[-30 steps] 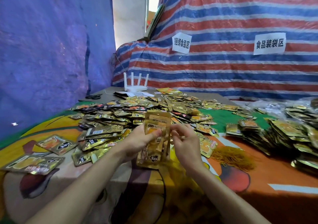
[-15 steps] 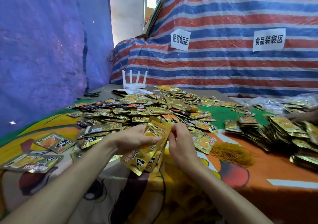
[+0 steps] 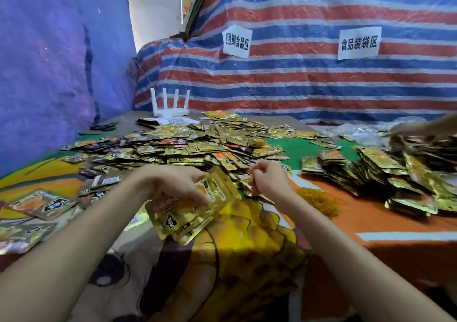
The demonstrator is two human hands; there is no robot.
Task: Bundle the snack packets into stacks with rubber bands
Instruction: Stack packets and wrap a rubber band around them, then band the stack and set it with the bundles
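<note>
Left hand (image 3: 173,185) grips the gold foil snack-packet stack (image 3: 190,216), steadying it for banding; right hand (image 3: 269,182) curled, contents unclear.

Appeared as two bare forearms, left forearm (image 3: 74,242) and right forearm (image 3: 358,259), uncovered along all the length in view, smooth and slender. Ended in bare grips, left grip (image 3: 173,185) and right grip (image 3: 269,180), with knuckles plain on the back of the right one.
</note>
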